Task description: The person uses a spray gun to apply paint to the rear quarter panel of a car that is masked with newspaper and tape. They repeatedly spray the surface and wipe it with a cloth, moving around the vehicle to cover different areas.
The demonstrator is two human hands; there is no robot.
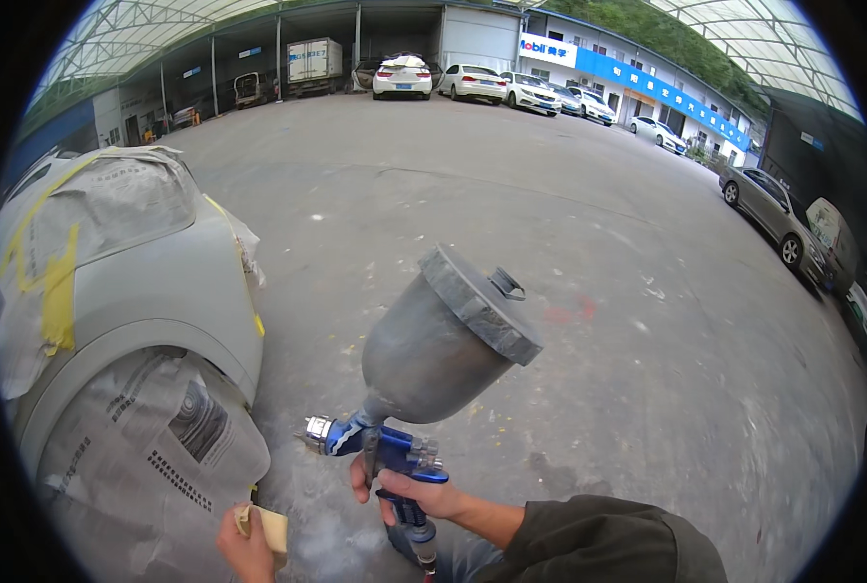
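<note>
My right hand [431, 496] is wrapped round the handle of a blue spray gun [394, 449]. On top of the gun sits a large grey paint cup [433, 340] with its lid on, leaning to the right. The silver nozzle [319, 430] points left, toward the car. Low at the left, my left hand [245, 552] grips a pale yellow folded pad [274, 536]; cloth or sponge, I cannot tell. Beside that hand is the rear corner of a light grey car [161, 287]. Newspaper [152, 457] masks its wheel, and yellow tape [60, 291] holds paper over its upper part.
A hose [427, 564] runs down from the gun's handle. Concrete floor [598, 389] spreads ahead and to the right. Several white cars [472, 84] and a box truck [314, 64] stand far off. A grey-brown sedan [771, 209] is parked along the right side.
</note>
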